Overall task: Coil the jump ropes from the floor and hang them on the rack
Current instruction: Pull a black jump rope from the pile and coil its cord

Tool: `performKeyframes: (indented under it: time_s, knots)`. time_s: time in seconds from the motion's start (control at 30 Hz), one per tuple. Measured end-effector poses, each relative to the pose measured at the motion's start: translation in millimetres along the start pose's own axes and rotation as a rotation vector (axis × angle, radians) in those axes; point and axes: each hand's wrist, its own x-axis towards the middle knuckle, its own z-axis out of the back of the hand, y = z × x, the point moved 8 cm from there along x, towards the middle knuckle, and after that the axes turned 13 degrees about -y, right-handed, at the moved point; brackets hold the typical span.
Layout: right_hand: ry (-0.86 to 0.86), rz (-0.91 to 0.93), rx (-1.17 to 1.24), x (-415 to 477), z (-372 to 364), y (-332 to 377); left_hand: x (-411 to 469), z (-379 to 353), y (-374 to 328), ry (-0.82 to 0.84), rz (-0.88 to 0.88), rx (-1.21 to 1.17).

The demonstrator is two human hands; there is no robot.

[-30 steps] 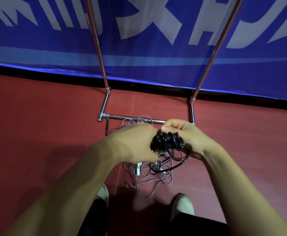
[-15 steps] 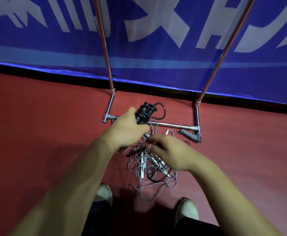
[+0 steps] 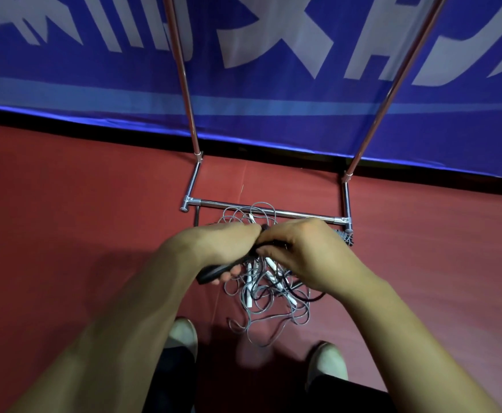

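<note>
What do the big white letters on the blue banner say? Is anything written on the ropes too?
On the blue banner, the big white characters are cut off at the top edge and blurred: not readable.
On the black jump rope, the grey jump ropes and the rack: no writing shows.

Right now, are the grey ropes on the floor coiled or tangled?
Tangled: grey ropes sprawl in loose crossing loops on the floor.
</note>
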Motion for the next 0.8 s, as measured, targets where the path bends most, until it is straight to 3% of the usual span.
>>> performKeyframes:
  time_s: [0.2,0.37,0.53,0.8]
  knots:
    - [0.029,-0.185,0.275,-4.5,-3.1,-17.2,-15.2,-20.2,11.0,0.306,0.122,0.064]
    - [0.318,-0.381,0.379,-20.4,-28.7,-30.4,-22.2,-30.0,12.2,0.465,0.02,0.12]
    - [0.497,-0.403,0.307,-29.8,-40.5,-28.4,-8.6,-24.4,7.2,0.342,-0.126,0.258]
    - [0.334,-0.448,0.3,-25.9,-13.2,-44.9,1.6,0.1,6.6,0.177,-0.204,0.369]
